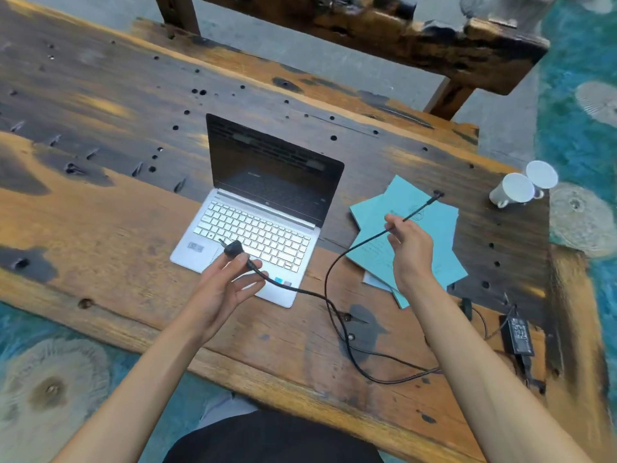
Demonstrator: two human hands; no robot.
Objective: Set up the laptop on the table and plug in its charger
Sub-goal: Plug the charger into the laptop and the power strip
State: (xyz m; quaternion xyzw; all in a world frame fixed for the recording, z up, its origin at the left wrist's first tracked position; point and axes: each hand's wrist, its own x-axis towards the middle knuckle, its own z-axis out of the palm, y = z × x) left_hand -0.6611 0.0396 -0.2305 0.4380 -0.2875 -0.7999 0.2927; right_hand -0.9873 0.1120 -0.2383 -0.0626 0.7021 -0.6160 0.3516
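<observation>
Two ends of the thin black charger cable (pixel 337 272) are mine: my left hand (pixel 220 285) pinches its black wall plug (pixel 232 249) over the open silver laptop (pixel 257 212), my right hand (pixel 409 248) pinches near the barrel tip (pixel 437 195). Light, floppy; I'd grip the stiff ends.

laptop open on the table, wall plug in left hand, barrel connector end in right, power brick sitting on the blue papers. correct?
Not quite. In the head view the power brick lies on the bare wooden table near its right edge, apart from the blue papers. The rest holds: the laptop is open, the left hand holds the wall plug, and the right hand pinches the cable just behind the barrel connector.
</observation>
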